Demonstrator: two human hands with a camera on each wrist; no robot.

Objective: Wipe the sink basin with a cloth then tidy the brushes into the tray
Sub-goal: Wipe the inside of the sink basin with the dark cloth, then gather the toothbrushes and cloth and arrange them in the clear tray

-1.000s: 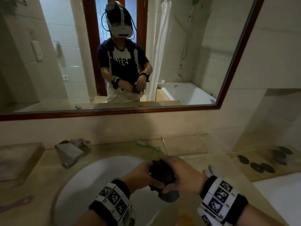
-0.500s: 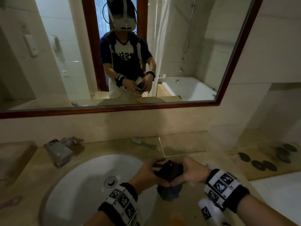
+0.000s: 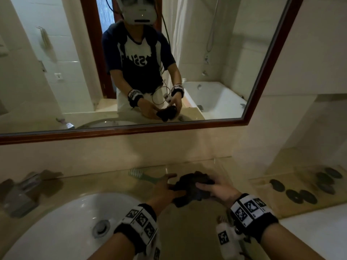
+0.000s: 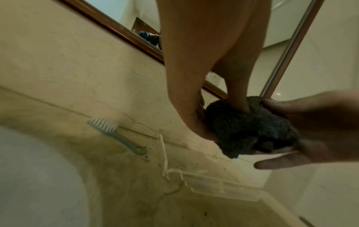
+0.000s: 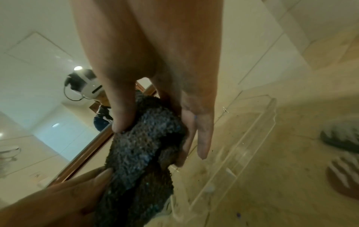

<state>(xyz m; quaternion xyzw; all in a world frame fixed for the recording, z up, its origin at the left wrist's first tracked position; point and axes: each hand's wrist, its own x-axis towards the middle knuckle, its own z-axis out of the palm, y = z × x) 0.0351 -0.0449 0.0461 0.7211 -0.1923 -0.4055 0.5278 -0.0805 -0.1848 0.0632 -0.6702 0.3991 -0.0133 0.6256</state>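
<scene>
Charcoal cloth (image 3: 191, 186), white sink basin (image 3: 71, 222), pale green brush (image 3: 142, 175), beige veined counter (image 3: 187, 231), black-and-white patterned wristbands (image 3: 249, 207).

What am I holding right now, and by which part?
A bunched dark cloth: the right hand grips its right end, the left hand pinches its left end.

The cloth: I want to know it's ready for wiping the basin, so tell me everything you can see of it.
The cloth is dark, with a nubby terry-like pile, bunched into a loose wad, a flap hanging below. It is held in the air above the counter by the clear tray, right of the sink basin. The right hand grips it, thumb on one side, fingers round the other; the left hand pinches its other end. Whether it is wet cannot be told.
</scene>
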